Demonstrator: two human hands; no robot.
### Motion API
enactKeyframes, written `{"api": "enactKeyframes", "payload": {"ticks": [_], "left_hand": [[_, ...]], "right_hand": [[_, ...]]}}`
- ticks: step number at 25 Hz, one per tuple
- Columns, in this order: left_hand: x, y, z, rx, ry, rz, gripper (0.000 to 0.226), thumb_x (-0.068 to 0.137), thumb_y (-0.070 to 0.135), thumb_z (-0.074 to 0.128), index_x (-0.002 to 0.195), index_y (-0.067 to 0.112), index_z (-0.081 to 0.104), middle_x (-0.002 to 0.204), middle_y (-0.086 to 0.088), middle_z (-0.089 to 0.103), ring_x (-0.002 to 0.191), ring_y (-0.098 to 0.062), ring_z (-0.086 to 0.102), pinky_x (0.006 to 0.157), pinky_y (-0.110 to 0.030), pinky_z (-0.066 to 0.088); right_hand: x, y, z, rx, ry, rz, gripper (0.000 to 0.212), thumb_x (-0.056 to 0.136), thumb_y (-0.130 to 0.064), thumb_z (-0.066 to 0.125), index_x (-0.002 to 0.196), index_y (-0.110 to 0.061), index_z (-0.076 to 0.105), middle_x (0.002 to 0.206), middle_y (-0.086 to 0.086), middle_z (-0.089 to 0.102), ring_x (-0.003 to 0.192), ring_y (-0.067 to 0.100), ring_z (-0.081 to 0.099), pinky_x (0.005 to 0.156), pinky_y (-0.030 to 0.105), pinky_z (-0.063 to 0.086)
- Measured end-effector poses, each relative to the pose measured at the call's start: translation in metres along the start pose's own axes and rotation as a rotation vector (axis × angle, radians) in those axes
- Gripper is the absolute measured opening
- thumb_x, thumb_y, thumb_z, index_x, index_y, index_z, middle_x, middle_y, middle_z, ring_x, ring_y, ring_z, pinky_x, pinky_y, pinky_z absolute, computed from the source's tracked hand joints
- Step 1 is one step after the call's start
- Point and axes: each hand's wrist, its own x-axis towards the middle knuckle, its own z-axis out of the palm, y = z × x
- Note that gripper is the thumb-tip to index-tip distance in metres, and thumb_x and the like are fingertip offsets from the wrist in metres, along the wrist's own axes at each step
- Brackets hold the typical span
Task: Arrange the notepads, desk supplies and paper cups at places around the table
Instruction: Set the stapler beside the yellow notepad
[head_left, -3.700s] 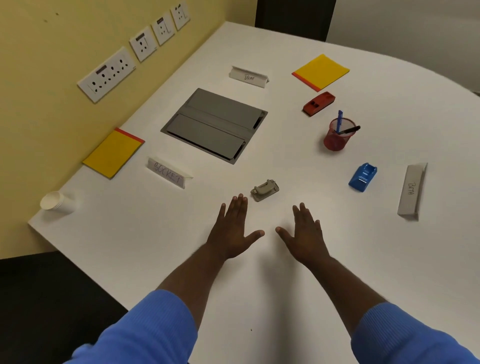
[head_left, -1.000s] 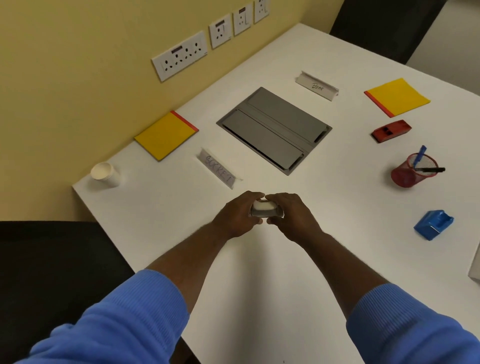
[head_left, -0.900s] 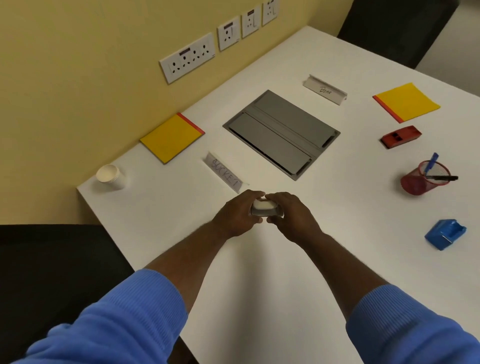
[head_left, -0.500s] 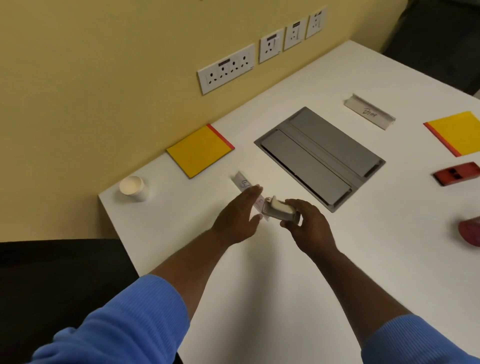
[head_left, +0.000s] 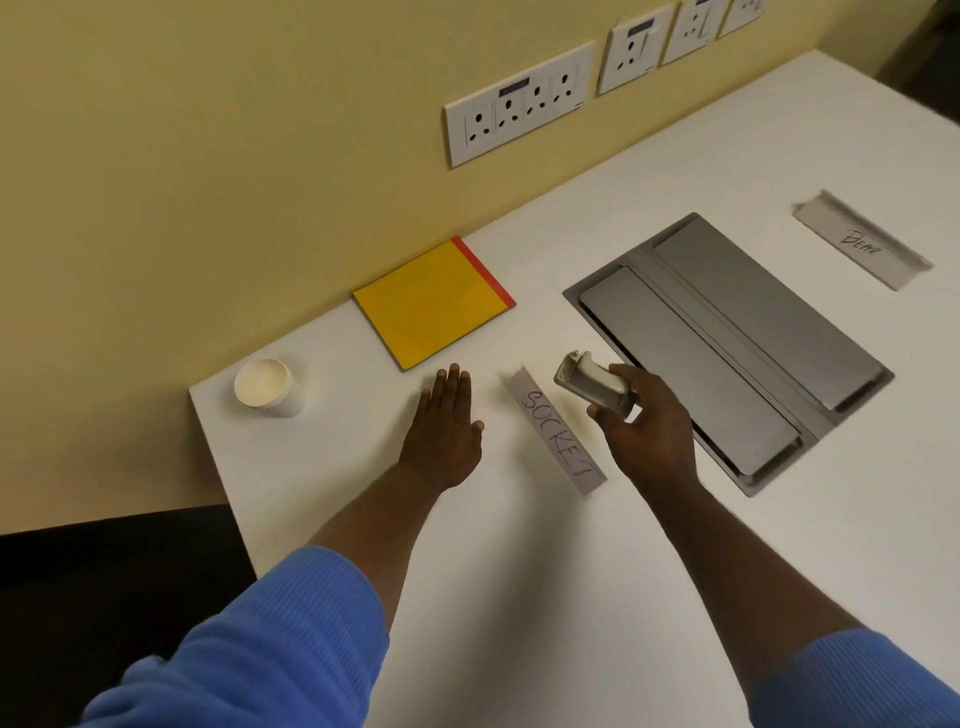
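My right hand (head_left: 644, 431) grips a small grey stapler (head_left: 589, 384) and holds it above the white table (head_left: 519, 597), just right of the name card reading SOCKET (head_left: 553, 431). My left hand (head_left: 444, 431) lies flat with straight fingers on the table, left of that card and just below a yellow notepad with a red edge (head_left: 434, 304). A stack of white paper cups (head_left: 265, 387) stands near the table's left corner. A second name card (head_left: 862, 239) lies at the far right.
A grey flip-lid cable box (head_left: 727, 338) is set into the table right of my right hand. White wall sockets (head_left: 519, 104) line the yellow wall behind. The table's left edge drops to a dark floor (head_left: 104, 571).
I picked the stapler up with both hands, then my left hand let go and moved left onto the table. My right hand carried the stapler past the SOCKET card. The view swung left.
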Motion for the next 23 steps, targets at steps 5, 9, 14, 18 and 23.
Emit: {"api": "enactKeyframes", "payload": {"ticks": [5, 9, 14, 18, 23], "left_hand": [[0.027, -0.017, 0.027, 0.019, 0.029, 0.014, 0.073, 0.109, 0.045, 0.029, 0.163, 0.008, -0.003, 0.171, -0.011, -0.009, 0.159, -0.028, -0.009, 0.129, -0.047, 0.002], [0.035, -0.024, 0.043, 0.022, 0.183, 0.055, 0.073, 0.107, 0.051, 0.026, 0.164, 0.008, 0.007, 0.172, -0.010, 0.003, 0.160, -0.026, -0.002, 0.129, -0.048, 0.008], [0.041, -0.029, 0.050, 0.007, 0.229, 0.076, 0.074, 0.106, 0.052, 0.024, 0.164, 0.008, 0.008, 0.173, -0.009, 0.004, 0.160, -0.025, 0.001, 0.128, -0.050, 0.013], [0.043, -0.028, 0.047, -0.005, 0.216, 0.074, 0.075, 0.105, 0.052, 0.027, 0.163, 0.008, 0.011, 0.173, -0.009, 0.005, 0.160, -0.025, 0.001, 0.128, -0.050, 0.013], [0.044, -0.028, 0.047, 0.007, 0.199, 0.056, 0.075, 0.105, 0.052, 0.029, 0.164, 0.009, 0.012, 0.173, -0.008, 0.007, 0.160, -0.023, 0.000, 0.128, -0.049, 0.012]], "right_hand": [[0.062, 0.009, 0.037, -0.014, -0.014, 0.025, 0.049, 0.082, -0.024, 0.080, 0.126, -0.027, 0.060, 0.119, -0.007, 0.064, 0.106, 0.013, 0.060, 0.091, 0.036, 0.053], [0.110, 0.009, 0.072, -0.018, 0.001, 0.034, 0.051, 0.082, -0.028, 0.080, 0.129, -0.026, 0.060, 0.119, -0.007, 0.063, 0.106, 0.011, 0.058, 0.090, 0.032, 0.050], [0.167, 0.003, 0.108, -0.089, 0.000, 0.037, 0.044, 0.081, -0.035, 0.077, 0.121, -0.030, 0.063, 0.110, -0.010, 0.065, 0.098, 0.011, 0.060, 0.080, 0.029, 0.047], [0.193, -0.001, 0.130, -0.169, 0.025, 0.020, 0.043, 0.080, -0.036, 0.077, 0.121, -0.026, 0.065, 0.110, -0.003, 0.069, 0.100, 0.020, 0.063, 0.083, 0.034, 0.049], [0.211, -0.003, 0.157, -0.287, 0.027, 0.013, 0.050, 0.083, -0.036, 0.073, 0.130, -0.024, 0.062, 0.120, 0.002, 0.068, 0.115, 0.028, 0.055, 0.092, 0.038, 0.038]]}}
